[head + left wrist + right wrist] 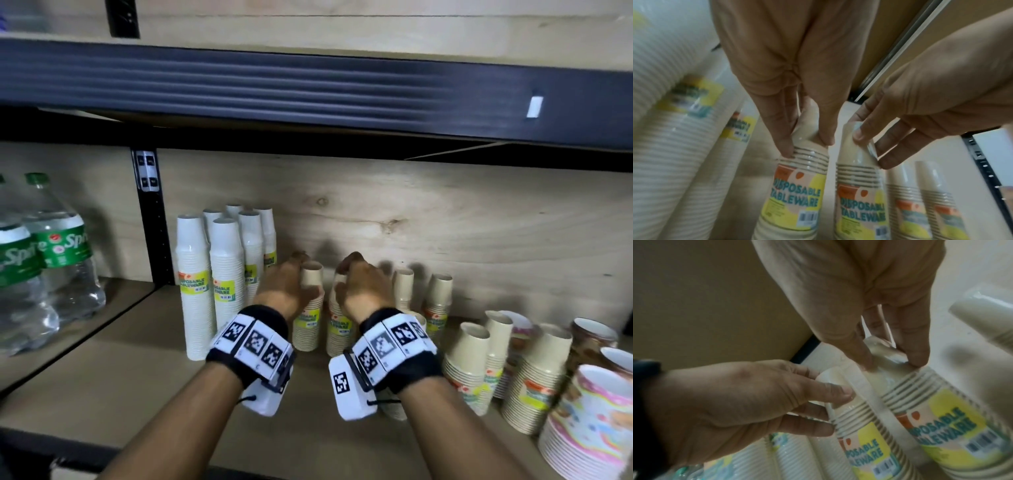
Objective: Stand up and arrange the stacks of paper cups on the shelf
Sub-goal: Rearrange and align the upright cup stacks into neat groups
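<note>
While both short beige film-wrapped paper-cup stacks stand upright mid-shelf on the pale wooden shelf board, just right of the tall white wrapped cup stacks, each is pinched at its top cup — left hand on the left stack, right hand on the right. Fingers are curled round the narrow upturned base. Judged light, thin-walled and easily crushed; the wrap looks glossy, likely slippery — a hold lower on the ribbed rims is judged safer.
</note>
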`<state>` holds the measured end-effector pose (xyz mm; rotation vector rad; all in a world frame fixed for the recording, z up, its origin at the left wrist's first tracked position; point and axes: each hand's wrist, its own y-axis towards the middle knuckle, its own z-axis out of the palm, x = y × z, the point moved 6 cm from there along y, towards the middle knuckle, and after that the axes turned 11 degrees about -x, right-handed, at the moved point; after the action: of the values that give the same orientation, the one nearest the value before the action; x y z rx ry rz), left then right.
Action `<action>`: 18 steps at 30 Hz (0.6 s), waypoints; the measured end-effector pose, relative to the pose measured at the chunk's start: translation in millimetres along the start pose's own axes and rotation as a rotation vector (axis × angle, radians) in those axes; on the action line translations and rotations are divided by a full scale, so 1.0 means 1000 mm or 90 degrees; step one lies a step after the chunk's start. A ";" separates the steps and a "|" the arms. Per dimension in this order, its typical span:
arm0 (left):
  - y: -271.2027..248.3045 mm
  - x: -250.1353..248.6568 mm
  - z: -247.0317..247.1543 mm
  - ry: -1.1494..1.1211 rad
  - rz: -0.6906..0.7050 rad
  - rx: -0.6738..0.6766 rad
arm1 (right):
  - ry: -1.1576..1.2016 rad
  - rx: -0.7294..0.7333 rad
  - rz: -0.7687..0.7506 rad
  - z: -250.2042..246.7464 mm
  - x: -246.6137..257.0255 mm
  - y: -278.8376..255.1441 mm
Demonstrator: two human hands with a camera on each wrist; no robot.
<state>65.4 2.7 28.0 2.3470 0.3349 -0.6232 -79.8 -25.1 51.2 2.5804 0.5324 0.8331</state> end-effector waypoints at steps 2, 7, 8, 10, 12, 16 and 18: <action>0.012 0.004 0.012 0.025 0.018 -0.003 | -0.020 0.008 0.012 0.018 -0.004 0.013; 0.032 0.018 0.039 0.057 0.006 0.016 | -0.013 0.018 0.044 0.041 -0.012 0.030; 0.036 0.020 0.041 0.043 -0.005 0.014 | -0.009 0.018 0.045 0.044 -0.014 0.033; 0.039 0.022 0.047 0.023 -0.014 0.017 | 0.002 0.016 0.056 0.048 -0.016 0.037; 0.038 0.023 0.052 0.026 -0.013 0.033 | 0.011 0.016 0.067 0.052 -0.019 0.040; 0.033 0.028 0.061 -0.026 -0.040 0.032 | -0.015 0.017 0.070 0.056 -0.024 0.042; 0.033 0.029 0.062 -0.049 -0.049 0.027 | -0.031 0.021 0.055 0.056 -0.024 0.042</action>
<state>82.2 -60.8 -9.7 2.3514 0.3820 -0.7625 -53.7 -85.4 16.8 2.6621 0.4265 0.7944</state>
